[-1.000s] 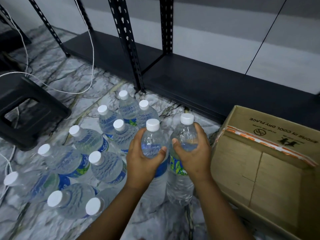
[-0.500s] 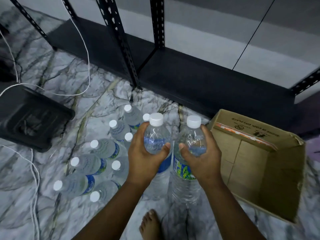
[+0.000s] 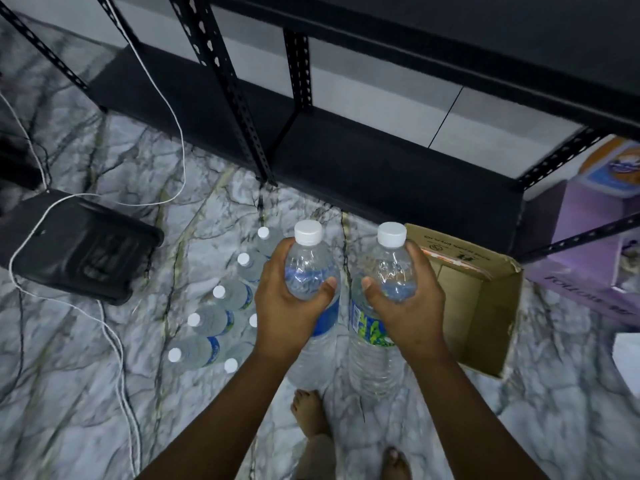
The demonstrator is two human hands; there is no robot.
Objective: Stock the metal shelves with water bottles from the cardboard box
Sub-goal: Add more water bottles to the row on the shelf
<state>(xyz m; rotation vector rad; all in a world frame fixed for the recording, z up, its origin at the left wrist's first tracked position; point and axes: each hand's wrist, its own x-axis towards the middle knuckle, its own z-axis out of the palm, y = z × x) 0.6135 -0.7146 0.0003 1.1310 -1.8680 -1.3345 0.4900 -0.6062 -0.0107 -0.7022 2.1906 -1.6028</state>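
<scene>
Left hand (image 3: 291, 306) clamped on blue-label bottle (image 3: 313, 306), right hand (image 3: 405, 306) on green-label bottle (image 3: 381, 327); both upright, side by side, above floor beside cardboard box (image 3: 485, 306).

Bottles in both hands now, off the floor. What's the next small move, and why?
Probably carry both forward and stand them on the bare lower shelf. The left hand grips one bottle and the right hand grips another, both upright and held above the floor. The cardboard box looks empty, and more bottles on the floor still wait.
</scene>
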